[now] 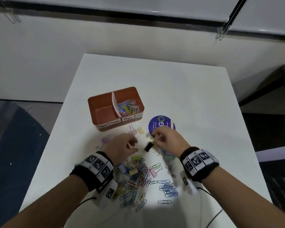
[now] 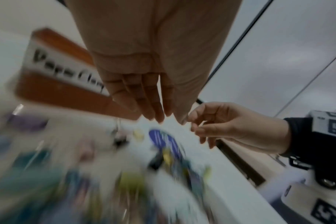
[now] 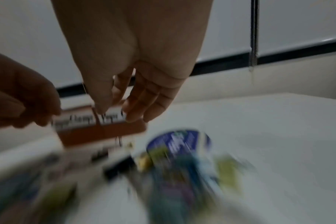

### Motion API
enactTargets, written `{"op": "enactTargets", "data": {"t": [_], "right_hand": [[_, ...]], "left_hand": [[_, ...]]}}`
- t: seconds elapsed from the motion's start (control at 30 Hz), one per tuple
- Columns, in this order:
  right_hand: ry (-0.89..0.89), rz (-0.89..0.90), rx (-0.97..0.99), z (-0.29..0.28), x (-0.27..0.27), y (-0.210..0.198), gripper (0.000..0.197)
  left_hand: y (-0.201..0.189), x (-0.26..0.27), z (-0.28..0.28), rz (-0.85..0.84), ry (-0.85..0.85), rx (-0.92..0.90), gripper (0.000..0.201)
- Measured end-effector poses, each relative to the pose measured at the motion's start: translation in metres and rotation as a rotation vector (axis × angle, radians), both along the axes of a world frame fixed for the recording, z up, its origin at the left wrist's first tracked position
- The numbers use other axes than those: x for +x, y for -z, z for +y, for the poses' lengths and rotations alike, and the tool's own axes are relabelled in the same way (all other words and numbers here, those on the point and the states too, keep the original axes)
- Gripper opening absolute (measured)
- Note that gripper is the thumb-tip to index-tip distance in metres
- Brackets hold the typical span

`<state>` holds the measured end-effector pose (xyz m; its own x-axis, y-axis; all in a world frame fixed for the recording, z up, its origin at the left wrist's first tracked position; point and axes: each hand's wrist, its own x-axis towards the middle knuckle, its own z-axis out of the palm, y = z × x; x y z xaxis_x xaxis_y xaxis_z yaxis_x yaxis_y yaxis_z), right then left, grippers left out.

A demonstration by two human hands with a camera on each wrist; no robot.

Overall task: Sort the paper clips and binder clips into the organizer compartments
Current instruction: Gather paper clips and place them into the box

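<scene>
The brown organizer (image 1: 95,104) stands at the table's middle left. Its right compartment holds coloured paper clips (image 1: 127,106); the left one shows only its floor. A pile of mixed paper clips (image 1: 135,178) and small binder clips lies near me. A black binder clip (image 1: 148,146) lies between my hands, with yellow (image 1: 140,130) and pink (image 1: 133,132) ones nearer the box. My left hand (image 1: 135,145) hovers with straight, relaxed fingers (image 2: 159,116) and holds nothing. My right hand (image 1: 156,137) pinches a thin wire clip between thumb and forefinger (image 3: 108,106); blur hides its kind.
A round blue sticker (image 1: 161,124) lies on the white table (image 1: 196,104) just beyond my right hand. A purple binder clip (image 1: 105,140) sits left of my left hand. A cluster of blue paper clips (image 1: 169,189) lies under my right wrist. Dark furniture (image 1: 270,83) stands to the right.
</scene>
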<state>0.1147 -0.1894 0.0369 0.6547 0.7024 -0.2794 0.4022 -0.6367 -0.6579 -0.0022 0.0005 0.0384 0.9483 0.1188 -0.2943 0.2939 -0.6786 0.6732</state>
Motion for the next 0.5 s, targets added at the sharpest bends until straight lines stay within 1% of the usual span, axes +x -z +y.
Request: {"op": "enactTargets", "data": {"t": [0.07, 0.13, 0.23, 0.33, 0.4, 0.43, 0.5], "right_hand": [[-0.053, -0.006, -0.103, -0.037, -0.025, 0.02, 0.026], [-0.078, 0.018, -0.182, -0.067, -0.046, 0.038, 0.029], [-0.112, 0.073, -0.274, -0.099, -0.07, 0.056, 0.049], [-0.167, 0.083, -0.309, -0.111, -0.084, 0.065, 0.063], [-0.194, 0.06, -0.327, -0.113, -0.09, 0.071, 0.069], [-0.202, 0.045, -0.341, -0.113, -0.091, 0.074, 0.07], [-0.2, 0.031, -0.346, -0.114, -0.093, 0.081, 0.066]], "left_hand": [[0.014, -0.023, -0.023, 0.038, 0.057, -0.028, 0.018], [0.028, -0.041, -0.045, 0.056, 0.134, -0.018, 0.018], [0.05, -0.056, -0.07, 0.096, 0.211, 0.043, 0.03], [0.063, -0.063, -0.085, 0.159, 0.269, 0.14, 0.041], [0.068, -0.066, -0.088, 0.156, 0.288, 0.202, 0.045], [0.07, -0.067, -0.089, 0.143, 0.292, 0.235, 0.044], [0.074, -0.068, -0.09, 0.097, 0.284, 0.262, 0.042]]}}
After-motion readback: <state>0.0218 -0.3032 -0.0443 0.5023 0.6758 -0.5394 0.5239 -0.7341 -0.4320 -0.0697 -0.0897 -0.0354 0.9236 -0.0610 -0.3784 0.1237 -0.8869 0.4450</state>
